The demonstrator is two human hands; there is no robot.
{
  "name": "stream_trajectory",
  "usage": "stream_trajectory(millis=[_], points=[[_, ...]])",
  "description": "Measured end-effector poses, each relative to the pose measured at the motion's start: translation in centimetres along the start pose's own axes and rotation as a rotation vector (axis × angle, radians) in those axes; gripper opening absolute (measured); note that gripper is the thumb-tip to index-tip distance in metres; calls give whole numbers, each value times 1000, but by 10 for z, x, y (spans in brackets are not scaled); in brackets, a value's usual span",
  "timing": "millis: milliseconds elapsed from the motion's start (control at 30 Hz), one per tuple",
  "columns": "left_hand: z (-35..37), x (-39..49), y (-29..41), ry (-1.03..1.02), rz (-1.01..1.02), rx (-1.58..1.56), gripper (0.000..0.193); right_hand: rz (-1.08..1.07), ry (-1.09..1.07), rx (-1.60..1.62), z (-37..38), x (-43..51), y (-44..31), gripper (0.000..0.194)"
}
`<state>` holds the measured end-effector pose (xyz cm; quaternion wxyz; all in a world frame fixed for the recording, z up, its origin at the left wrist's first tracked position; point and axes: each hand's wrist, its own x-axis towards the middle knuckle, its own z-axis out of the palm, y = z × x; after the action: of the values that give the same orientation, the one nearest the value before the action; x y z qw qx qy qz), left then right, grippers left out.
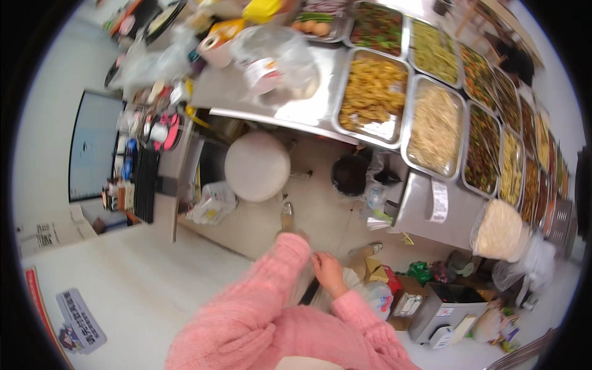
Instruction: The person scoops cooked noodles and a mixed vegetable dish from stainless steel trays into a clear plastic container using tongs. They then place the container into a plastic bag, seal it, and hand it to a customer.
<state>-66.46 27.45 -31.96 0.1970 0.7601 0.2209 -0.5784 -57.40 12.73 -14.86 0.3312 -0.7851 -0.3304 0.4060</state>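
My right hand (329, 274) is in front of my body, its fingertips beside the cuff of the left pink knit sleeve (284, 266). Whether the fingers pinch that cuff cannot be told. Only a small blurred part of my left hand (292, 234) shows past the cuff; its fingers are hidden. Ahead stands a steel counter (222, 92) with a clear plastic bag (282, 55) and a roll of paper (216, 50) on it. To the right, metal trays hold shredded pale food (434, 127) and yellow-brown chunks (373, 92).
A round stool (257, 166) and a lined black bin (350, 175) stand on the floor ahead. At left is a desk with a monitor (95, 148) and keyboard (145, 185). A bagged pale block (497, 230) lies on the right counter; boxes (407, 300) stand below.
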Motion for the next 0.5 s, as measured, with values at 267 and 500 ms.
stream_trajectory(millis=[267, 500], points=[[161, 36, -303, 400, -642, -1330, 43, -368, -648, -203, 171, 162, -141, 26], [176, 78, -341, 1053, -1027, -2518, 32, -152, -951, -198, 318, 295, -152, 25]])
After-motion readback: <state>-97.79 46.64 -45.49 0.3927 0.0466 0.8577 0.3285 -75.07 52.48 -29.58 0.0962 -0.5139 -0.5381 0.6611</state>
